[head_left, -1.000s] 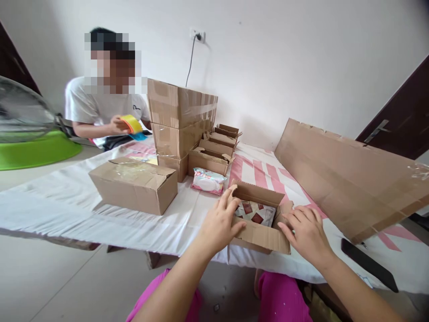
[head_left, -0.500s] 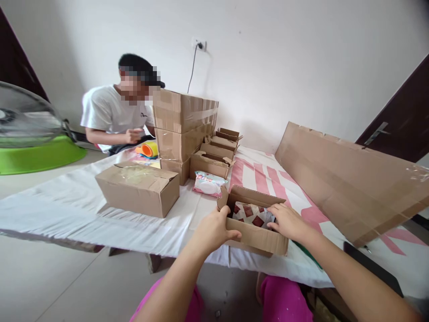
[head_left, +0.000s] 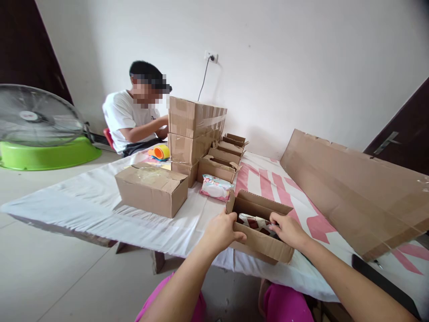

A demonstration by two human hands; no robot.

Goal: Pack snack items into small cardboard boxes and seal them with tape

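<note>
Near the front edge of the table stands an open cardboard box (head_left: 264, 246) with its flaps up. Inside it is a packet (head_left: 255, 221) with a brown and cream diamond pattern, its lower part hidden by the front flap. My left hand (head_left: 221, 230) is closed on the box's left front corner, thumb along the front flap. My right hand (head_left: 288, 229) has its fingers bent in a pinch on the packet's right end. Just behind the box lies a white and pink pack of wipes (head_left: 216, 188).
A closed cardboard box (head_left: 150, 192) sits to the left. Taped boxes (head_left: 182, 118) are stacked behind it, beside a row of open boxes (head_left: 217, 165). A large cardboard sheet (head_left: 348, 192) leans at right. Across the table sits a person (head_left: 130, 116); a fan (head_left: 36, 116) stands far left.
My right hand has gone from resting spread on the packet to pinching its right end, and the packet now sits tilted. The other person's arm has moved behind the stacked boxes.
</note>
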